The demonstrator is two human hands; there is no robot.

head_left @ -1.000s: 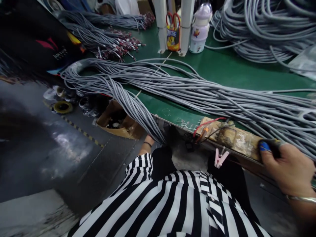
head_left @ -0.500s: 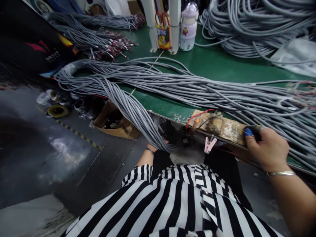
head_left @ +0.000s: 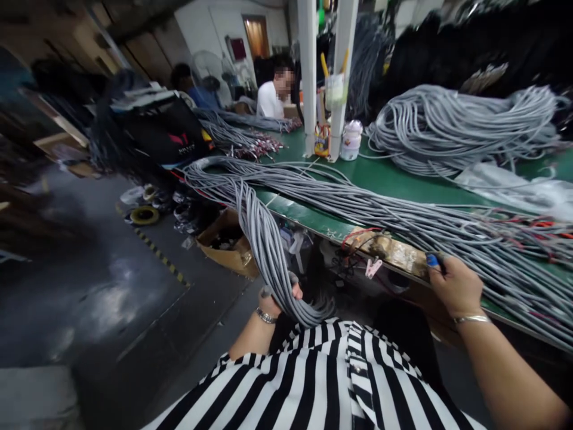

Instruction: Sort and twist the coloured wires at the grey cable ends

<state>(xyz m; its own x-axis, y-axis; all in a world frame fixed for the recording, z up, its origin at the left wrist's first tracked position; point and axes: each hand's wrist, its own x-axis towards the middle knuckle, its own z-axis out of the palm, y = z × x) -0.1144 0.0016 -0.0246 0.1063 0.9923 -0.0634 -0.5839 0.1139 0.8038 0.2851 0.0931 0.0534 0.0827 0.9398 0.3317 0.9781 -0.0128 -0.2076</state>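
Observation:
A thick bundle of grey cables [head_left: 264, 239] hangs off the front edge of the green table [head_left: 308, 222]. My left hand [head_left: 271, 302] is closed around its lower part; the loose end curls in front of my striped shirt. At the table's front edge, my right hand [head_left: 457, 288] is closed, its thumb tip wrapped in blue. Something dark lies between that thumb and the fingers, too hidden to name. A taped wooden block [head_left: 405, 257] sits on the edge beside it. More grey cables [head_left: 358, 200] stretch along the tabletop.
A pink clip [head_left: 373, 268] and red and black wires hang from the table edge. Below stands an open cardboard box [head_left: 224, 242]. White posts [head_left: 308, 77], a bottle [head_left: 351, 140] and a large cable coil [head_left: 465, 128] are behind. A person in white [head_left: 270, 98] sits farther back.
The view has tilted up, bringing the room and the seated person into sight. My left hand shows more fully, with the cable bundle still in it. My right hand stays at the table edge.

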